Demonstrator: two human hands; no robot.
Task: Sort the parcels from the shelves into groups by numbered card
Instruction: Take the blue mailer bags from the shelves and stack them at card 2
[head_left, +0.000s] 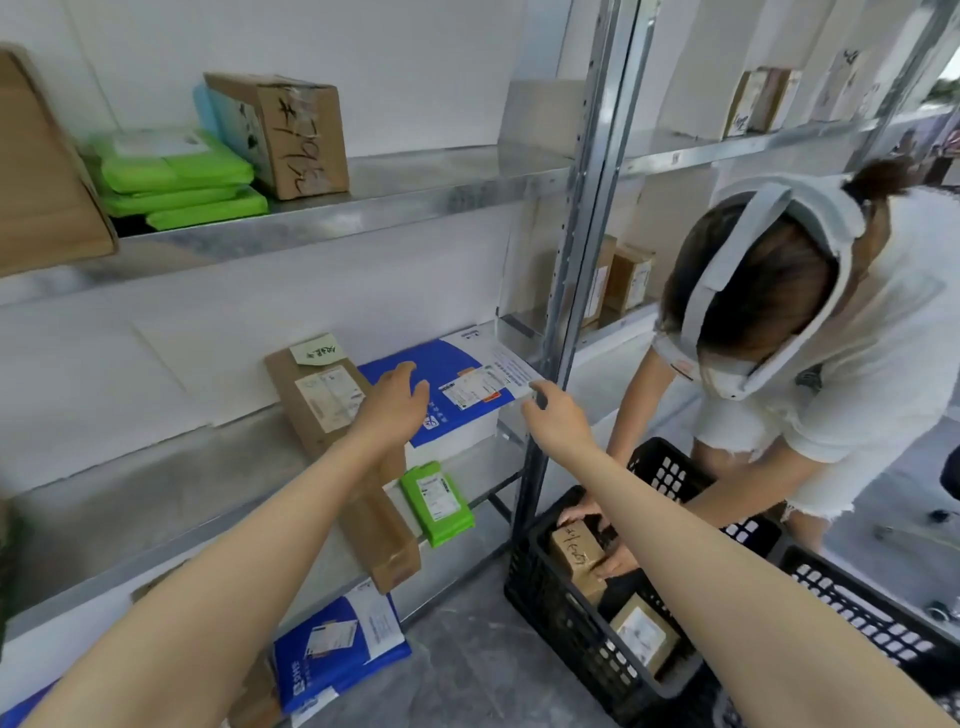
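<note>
Blue-and-white parcel (457, 395) lies on the middle shelf (208, 467); my left grip (395, 402) hovers over it, fingers apart, my right grip (553, 415) pinching its corner.

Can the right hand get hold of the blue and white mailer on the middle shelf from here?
Probably yes: the right hand is already at the blue and white mailer's near right corner, inside the upright post, with nothing between.
</note>
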